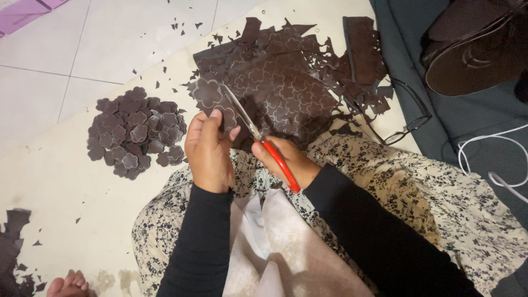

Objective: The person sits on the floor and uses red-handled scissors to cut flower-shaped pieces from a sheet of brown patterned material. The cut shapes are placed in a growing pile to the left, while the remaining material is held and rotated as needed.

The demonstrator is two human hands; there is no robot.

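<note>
My left hand (209, 148) pinches a dark brown sheet piece with a flower outline (209, 96) drawn on it. My right hand (286, 159) grips red-handled scissors (258, 135), whose silver blades point up and left into that piece beside the flower shape. Under both hands lies a larger dark brown sheet (286, 88) marked with several flower outlines and ragged cut edges. To the left, a heap of cut-out brown flowers (135, 132) rests on the cream mat (60, 181).
Black-framed glasses (410, 124) lie at the sheet's right edge on dark grey cloth. A white cable (495, 159) curls at the right. Dark round shapes (473, 55) sit top right. Brown scraps (14, 247) lie bottom left, near a foot (69, 283). White tiles lie beyond the mat.
</note>
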